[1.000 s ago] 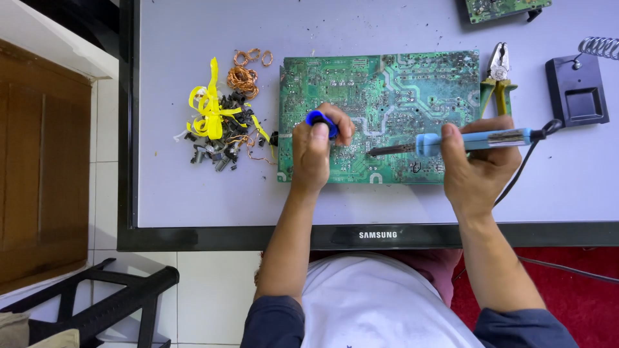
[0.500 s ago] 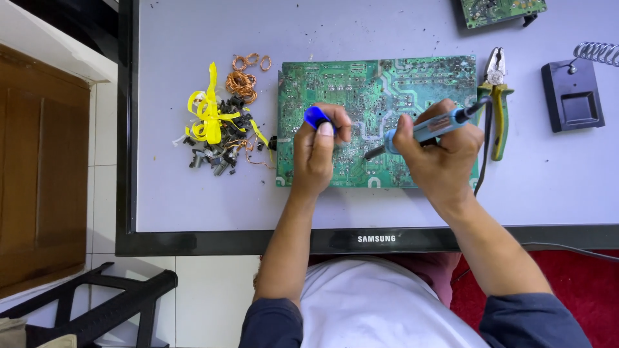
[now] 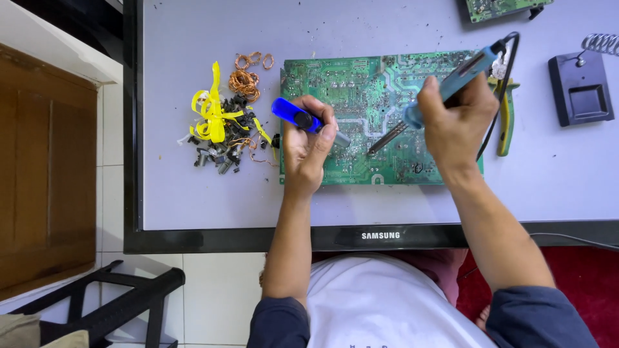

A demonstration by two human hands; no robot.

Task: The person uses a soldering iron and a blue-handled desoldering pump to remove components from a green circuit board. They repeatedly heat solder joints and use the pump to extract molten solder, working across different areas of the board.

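Over by the left edge of the tabletop (image 3: 193, 200): a heap of small dark components (image 3: 222, 151) tangled with yellow strips (image 3: 209, 113), and copper wire coils (image 3: 245, 80) just beyond, toward the far edge. Near the right edge, a black soldering stand (image 3: 580, 96) with its spring coil (image 3: 601, 44) poking toward the far right corner. Yellow-handled pliers (image 3: 505, 125) lying just beside the board's right end, partly hidden behind the right hand. Corner of a second circuit board (image 3: 500, 8) peeking in at the far edge.

Centre of the tabletop: the green circuit board (image 3: 351, 90), solder side up, lying flat, its near edge parallel to the tabletop's near edge. Both hands over it, covering much of its near half.

Left hand (image 3: 309, 145) curled tight round a blue-handled tool (image 3: 295, 115), handle sticking out toward the left edge, silvery tip (image 3: 342, 138) down on the board. Left grip clamped fast on that tool, thumb pressed along it.

Right hand (image 3: 454, 122) wrapped round the light-blue soldering iron (image 3: 451, 80), fingers closed firm on the barrel, cable end angled up toward the far right corner. Dark metal tip (image 3: 387, 136) slanting down onto the board, close to the left tool's tip but apart from it. Black cable (image 3: 509, 64) looping from the handle's end back over the pliers.
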